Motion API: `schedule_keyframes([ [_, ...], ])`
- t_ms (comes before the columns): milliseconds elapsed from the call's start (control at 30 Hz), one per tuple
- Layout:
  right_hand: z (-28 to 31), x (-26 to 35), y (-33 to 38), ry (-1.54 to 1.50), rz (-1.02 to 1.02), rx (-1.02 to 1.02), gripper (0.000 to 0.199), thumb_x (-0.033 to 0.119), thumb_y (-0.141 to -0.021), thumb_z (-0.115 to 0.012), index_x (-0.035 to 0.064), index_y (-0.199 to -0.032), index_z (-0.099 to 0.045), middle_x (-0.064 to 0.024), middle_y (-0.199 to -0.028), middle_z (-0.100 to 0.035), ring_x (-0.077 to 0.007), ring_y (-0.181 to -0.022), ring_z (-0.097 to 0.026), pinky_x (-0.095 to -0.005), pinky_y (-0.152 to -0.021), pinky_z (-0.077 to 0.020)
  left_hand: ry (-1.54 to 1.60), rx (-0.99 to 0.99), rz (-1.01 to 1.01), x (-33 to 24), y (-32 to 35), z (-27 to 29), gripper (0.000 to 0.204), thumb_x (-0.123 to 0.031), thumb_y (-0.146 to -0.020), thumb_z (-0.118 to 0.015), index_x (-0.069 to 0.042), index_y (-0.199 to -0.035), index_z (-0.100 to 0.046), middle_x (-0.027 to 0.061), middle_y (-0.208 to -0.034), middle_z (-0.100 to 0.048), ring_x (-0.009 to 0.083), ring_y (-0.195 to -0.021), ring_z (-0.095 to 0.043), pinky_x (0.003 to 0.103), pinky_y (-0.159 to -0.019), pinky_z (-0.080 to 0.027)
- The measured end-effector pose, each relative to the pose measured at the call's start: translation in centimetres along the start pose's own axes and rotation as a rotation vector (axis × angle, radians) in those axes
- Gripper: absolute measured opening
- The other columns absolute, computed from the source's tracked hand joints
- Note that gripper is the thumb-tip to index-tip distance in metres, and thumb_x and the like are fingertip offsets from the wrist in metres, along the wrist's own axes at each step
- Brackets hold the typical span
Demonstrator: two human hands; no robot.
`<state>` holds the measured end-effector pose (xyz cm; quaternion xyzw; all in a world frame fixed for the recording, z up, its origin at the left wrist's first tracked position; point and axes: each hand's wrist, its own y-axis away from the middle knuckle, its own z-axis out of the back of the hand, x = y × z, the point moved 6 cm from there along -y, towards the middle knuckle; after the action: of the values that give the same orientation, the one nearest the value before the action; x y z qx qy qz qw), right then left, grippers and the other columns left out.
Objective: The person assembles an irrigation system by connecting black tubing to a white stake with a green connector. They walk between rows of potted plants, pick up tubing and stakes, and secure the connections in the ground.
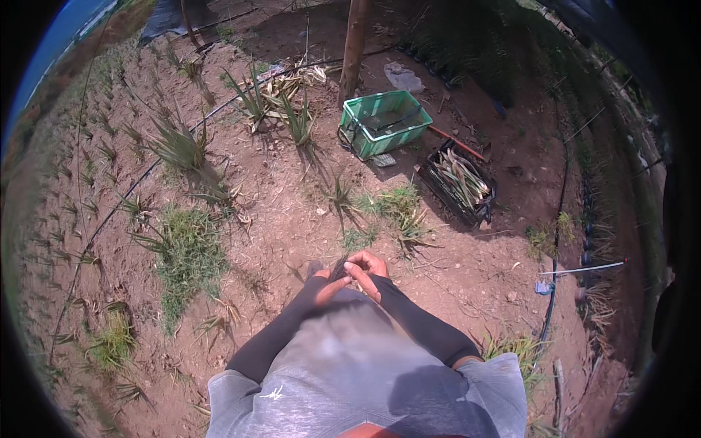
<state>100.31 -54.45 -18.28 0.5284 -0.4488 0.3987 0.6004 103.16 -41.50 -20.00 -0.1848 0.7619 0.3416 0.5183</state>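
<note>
My hands meet in front of my grey shirt, both forearms in dark sleeves. Between them is a small dark, pointed thing (pixel 338 269) whose kind I cannot make out. My left hand (pixel 330 287) is closed around its lower part, with the thumb toward the right hand. Curled over from the right, my right hand (pixel 366 267) has thumb and fingers pinched together at the dark thing's edge. The fingertips of both hands are partly hidden. Beyond the hands lie bare reddish soil and a low tuft of grassy plants (pixel 401 208).
A green plastic crate (pixel 387 124) stands by a wooden post (pixel 354 47). Right of it, a black crate (pixel 456 182) holds long pale-green cut stalks, with a red-handled tool (pixel 458 143) behind. Spiky plants (pixel 179 146) grow at left, along a black hose (pixel 120 204).
</note>
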Motion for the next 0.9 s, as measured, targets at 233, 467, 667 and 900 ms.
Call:
schedule_keyframes([
  [233, -8.3, 6.1, -13.9, 0.105, 0.069, 0.281, 0.039, 0.026, -0.081, -0.068, 0.0001, -0.104, -0.052, -0.0128, -0.096, -0.061, -0.0164, -0.086, -0.059, -0.0304, -0.076, -0.0472, 0.256, -0.462, 0.034, -2.5, -3.4, 11.5, 0.023, -0.02, -0.084, -0.055, -0.002, -0.098, -0.058, -0.0002, -0.066, -0.052, 0.0079, -0.056, -0.046, 0.023, -0.048, -0.035],
  [467, -6.7, 7.2, -21.8, 0.046, 0.054, 0.345, 0.028, 0.024, -0.082, -0.067, 0.0012, -0.096, -0.061, -0.0099, -0.087, -0.065, -0.015, -0.081, -0.062, -0.0297, -0.073, -0.0482, 0.365, -0.34, 0.166, -3.4, -10.2, 16.0, 0.023, -0.02, -0.086, -0.055, -0.009, -0.066, -0.048, -0.0017, -0.054, -0.044, 0.0097, -0.044, -0.041, 0.024, -0.041, -0.03],
  [667, 1.9, 3.4, -27.9, -0.154, -0.109, 0.061, 0.023, 0.02, -0.083, -0.066, -0.0007, -0.092, -0.061, -0.0085, -0.08, -0.063, -0.0131, -0.075, -0.06, -0.0273, -0.065, -0.0475, 0.088, 0.02, 0.209, -7.1, -21.9, 15.3, 0.027, -0.023, -0.088, -0.055, -0.007, -0.067, -0.05, -0.0015, -0.055, -0.045, 0.0083, -0.047, -0.041, 0.025, -0.044, -0.031],
  [900, 10.2, 4.4, -31.2, -0.238, -0.173, -0.238, 0.013, 0.016, -0.086, -0.063, 0.0028, -0.084, -0.059, -0.0027, -0.073, -0.061, -0.0087, -0.067, -0.055, -0.0235, -0.062, -0.0449, -0.018, 0.25, 0.31, -8.7, -33.5, 12.6, 0.023, -0.026, -0.088, -0.058, -0.006, -0.077, -0.056, -0.0028, -0.058, -0.045, 0.007, -0.05, -0.04, 0.024, -0.045, -0.03],
])
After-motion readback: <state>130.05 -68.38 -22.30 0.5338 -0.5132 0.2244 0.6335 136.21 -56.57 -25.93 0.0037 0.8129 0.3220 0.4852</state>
